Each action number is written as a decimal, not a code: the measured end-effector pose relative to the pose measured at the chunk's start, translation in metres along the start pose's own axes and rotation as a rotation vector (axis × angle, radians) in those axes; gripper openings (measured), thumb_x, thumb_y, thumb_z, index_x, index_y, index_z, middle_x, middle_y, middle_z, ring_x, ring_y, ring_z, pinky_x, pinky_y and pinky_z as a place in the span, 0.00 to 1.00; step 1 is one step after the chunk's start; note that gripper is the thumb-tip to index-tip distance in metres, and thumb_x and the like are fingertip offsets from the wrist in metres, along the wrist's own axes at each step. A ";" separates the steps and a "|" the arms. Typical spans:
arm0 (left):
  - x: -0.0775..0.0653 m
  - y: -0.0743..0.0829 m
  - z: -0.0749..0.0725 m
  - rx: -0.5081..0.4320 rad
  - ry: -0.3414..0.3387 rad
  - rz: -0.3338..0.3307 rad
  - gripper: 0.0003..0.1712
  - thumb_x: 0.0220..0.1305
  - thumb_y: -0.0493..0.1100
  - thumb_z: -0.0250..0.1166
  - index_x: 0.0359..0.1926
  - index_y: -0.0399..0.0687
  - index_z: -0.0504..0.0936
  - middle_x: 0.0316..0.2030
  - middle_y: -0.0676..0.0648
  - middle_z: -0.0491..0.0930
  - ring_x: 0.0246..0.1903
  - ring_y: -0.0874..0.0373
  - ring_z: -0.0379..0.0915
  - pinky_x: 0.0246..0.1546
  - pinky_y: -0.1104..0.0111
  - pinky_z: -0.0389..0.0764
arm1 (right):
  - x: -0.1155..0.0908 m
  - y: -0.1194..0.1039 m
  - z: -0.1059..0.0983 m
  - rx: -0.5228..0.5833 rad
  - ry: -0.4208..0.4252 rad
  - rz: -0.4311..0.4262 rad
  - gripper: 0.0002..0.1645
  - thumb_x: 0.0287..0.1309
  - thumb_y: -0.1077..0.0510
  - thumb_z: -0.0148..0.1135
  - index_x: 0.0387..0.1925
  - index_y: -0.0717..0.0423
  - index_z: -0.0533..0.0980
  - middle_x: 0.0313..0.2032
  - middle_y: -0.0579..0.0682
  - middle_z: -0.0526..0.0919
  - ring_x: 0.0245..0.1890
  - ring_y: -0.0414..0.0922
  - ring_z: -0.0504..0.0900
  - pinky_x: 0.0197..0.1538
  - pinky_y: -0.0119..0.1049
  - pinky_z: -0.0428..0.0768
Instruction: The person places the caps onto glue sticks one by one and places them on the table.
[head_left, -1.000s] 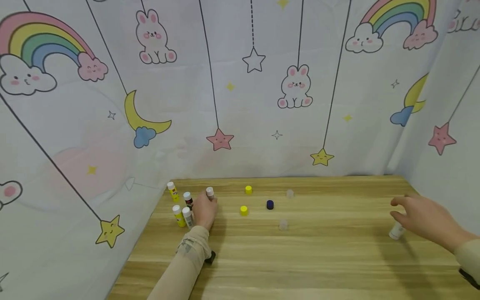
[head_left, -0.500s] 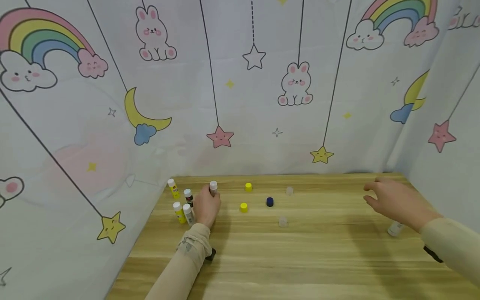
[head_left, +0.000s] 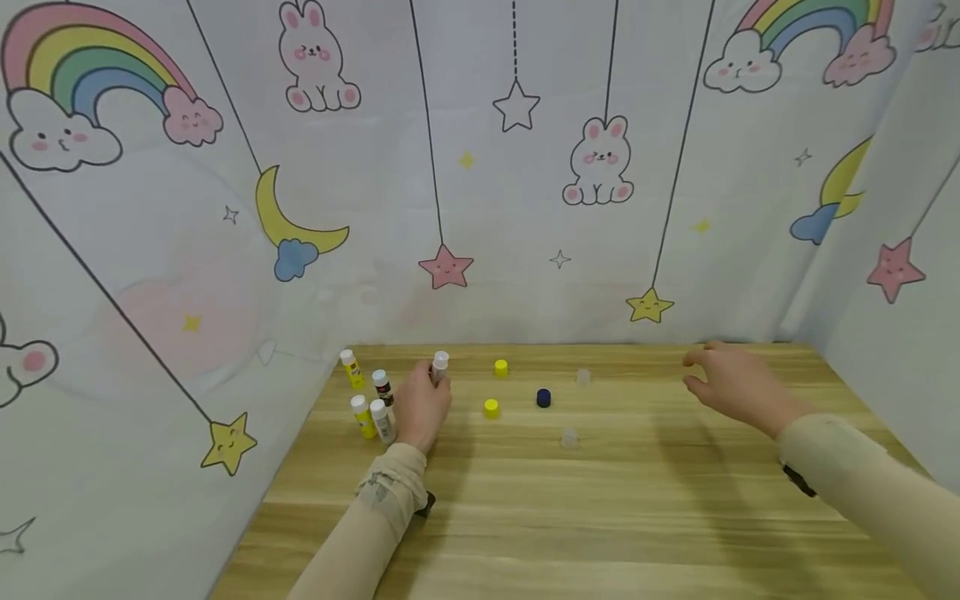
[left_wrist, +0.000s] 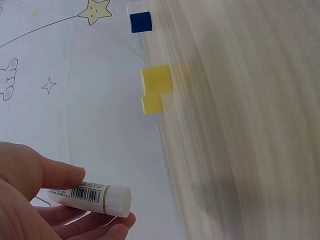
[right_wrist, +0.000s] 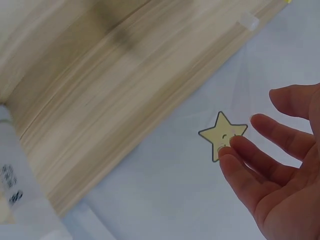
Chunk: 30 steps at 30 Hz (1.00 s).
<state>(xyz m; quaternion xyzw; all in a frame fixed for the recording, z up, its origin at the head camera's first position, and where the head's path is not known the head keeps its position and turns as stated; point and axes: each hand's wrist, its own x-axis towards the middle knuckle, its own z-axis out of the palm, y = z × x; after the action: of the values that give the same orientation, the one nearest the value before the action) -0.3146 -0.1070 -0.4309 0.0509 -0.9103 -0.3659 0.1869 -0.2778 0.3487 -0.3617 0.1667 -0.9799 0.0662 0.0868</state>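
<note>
In the head view my left hand (head_left: 422,406) grips a white glue stick (head_left: 440,364) beside the left group of sticks. The left wrist view shows the barcode label on this glue stick (left_wrist: 92,196), with thumb and fingers on either side of it. My right hand (head_left: 738,387) hovers over the right part of the table, holding nothing. Its fingers (right_wrist: 265,160) are loosely bent and apart from the thumb in the right wrist view. A white tube (right_wrist: 22,185) with dark print stands at that view's left edge; in the head view my right arm hides it.
Yellow glue sticks (head_left: 363,417), a black one (head_left: 382,387) and a white one (head_left: 383,422) stand at the table's left. Mid-table are two yellow caps (head_left: 491,408), a navy cap (head_left: 543,398) and two clear caps (head_left: 569,437). A printed curtain (head_left: 510,192) hangs behind.
My right hand has moved left and farther back, away from the white tube on the right. The left hand, with the glue stick, has shifted slightly right and back.
</note>
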 end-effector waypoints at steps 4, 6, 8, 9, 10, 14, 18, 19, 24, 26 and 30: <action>0.000 0.005 -0.001 0.033 0.006 0.021 0.15 0.70 0.45 0.65 0.53 0.45 0.81 0.46 0.43 0.85 0.43 0.45 0.83 0.43 0.49 0.81 | 0.012 -0.007 0.010 0.034 -0.016 -0.003 0.18 0.64 0.55 0.65 0.50 0.62 0.81 0.45 0.59 0.81 0.36 0.52 0.82 0.39 0.53 0.80; 0.000 0.007 -0.001 0.046 0.016 0.037 0.15 0.69 0.45 0.66 0.52 0.44 0.82 0.45 0.43 0.85 0.42 0.45 0.83 0.41 0.50 0.81 | 0.018 -0.010 0.015 0.052 -0.022 0.000 0.18 0.64 0.55 0.65 0.51 0.62 0.81 0.46 0.59 0.81 0.37 0.53 0.82 0.40 0.53 0.80; -0.002 0.010 -0.002 0.055 0.021 0.050 0.14 0.68 0.45 0.67 0.51 0.44 0.82 0.44 0.43 0.85 0.41 0.46 0.83 0.40 0.50 0.81 | 0.023 -0.014 0.021 0.064 -0.024 -0.005 0.18 0.65 0.56 0.64 0.52 0.63 0.81 0.46 0.60 0.81 0.39 0.55 0.82 0.42 0.54 0.80; -0.003 0.011 -0.002 0.058 0.021 0.056 0.14 0.68 0.45 0.67 0.51 0.44 0.82 0.43 0.44 0.85 0.41 0.47 0.82 0.39 0.50 0.81 | 0.026 -0.015 0.024 0.066 -0.026 -0.003 0.18 0.65 0.55 0.64 0.52 0.62 0.81 0.46 0.60 0.82 0.40 0.55 0.82 0.43 0.55 0.80; -0.004 0.013 -0.002 0.063 0.020 0.063 0.15 0.68 0.45 0.67 0.51 0.45 0.83 0.42 0.44 0.85 0.40 0.47 0.82 0.38 0.50 0.81 | 0.029 -0.017 0.027 0.067 -0.029 -0.003 0.18 0.64 0.56 0.64 0.52 0.62 0.81 0.47 0.60 0.82 0.42 0.57 0.82 0.45 0.56 0.79; -0.009 0.017 -0.001 0.080 0.021 0.097 0.15 0.67 0.45 0.69 0.51 0.45 0.83 0.41 0.45 0.84 0.39 0.49 0.81 0.37 0.52 0.81 | 0.039 -0.024 0.038 0.073 -0.043 -0.009 0.19 0.64 0.56 0.65 0.53 0.62 0.81 0.50 0.62 0.83 0.48 0.61 0.81 0.50 0.59 0.78; -0.013 0.021 -0.002 0.092 0.038 0.138 0.16 0.66 0.45 0.69 0.52 0.45 0.84 0.41 0.45 0.83 0.39 0.49 0.81 0.37 0.52 0.81 | 0.049 -0.028 0.047 0.085 -0.048 -0.023 0.19 0.64 0.57 0.65 0.54 0.63 0.81 0.50 0.62 0.83 0.49 0.62 0.81 0.50 0.59 0.78; -0.014 0.022 -0.002 0.090 0.042 0.147 0.17 0.66 0.45 0.69 0.53 0.45 0.84 0.42 0.45 0.83 0.40 0.49 0.82 0.37 0.52 0.82 | 0.052 -0.029 0.049 0.093 -0.048 -0.025 0.19 0.64 0.57 0.65 0.54 0.63 0.80 0.49 0.62 0.83 0.48 0.61 0.81 0.50 0.59 0.78; -0.019 0.026 -0.004 0.082 0.048 0.173 0.17 0.65 0.44 0.71 0.53 0.47 0.84 0.44 0.44 0.83 0.41 0.47 0.82 0.38 0.51 0.82 | 0.062 -0.027 0.057 0.140 -0.057 -0.017 0.20 0.65 0.59 0.63 0.56 0.64 0.79 0.51 0.63 0.82 0.50 0.60 0.81 0.49 0.58 0.78; -0.021 0.027 -0.004 0.078 0.048 0.183 0.16 0.65 0.43 0.71 0.53 0.48 0.84 0.45 0.45 0.83 0.41 0.47 0.82 0.38 0.51 0.82 | 0.066 -0.026 0.060 0.152 -0.067 -0.009 0.20 0.65 0.59 0.62 0.56 0.64 0.79 0.52 0.63 0.82 0.50 0.61 0.81 0.49 0.58 0.78; -0.022 0.029 -0.002 0.082 0.059 0.214 0.16 0.63 0.42 0.72 0.52 0.48 0.84 0.44 0.44 0.83 0.40 0.47 0.82 0.37 0.51 0.83 | 0.074 -0.024 0.065 0.188 -0.099 0.022 0.22 0.65 0.58 0.61 0.59 0.63 0.78 0.53 0.65 0.81 0.51 0.61 0.80 0.49 0.58 0.79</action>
<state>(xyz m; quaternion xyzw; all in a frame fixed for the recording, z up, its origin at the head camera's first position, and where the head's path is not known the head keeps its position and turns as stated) -0.2920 -0.0826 -0.4164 -0.0281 -0.9188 -0.3045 0.2495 -0.3484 0.2927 -0.4089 0.1662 -0.9743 0.1505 0.0214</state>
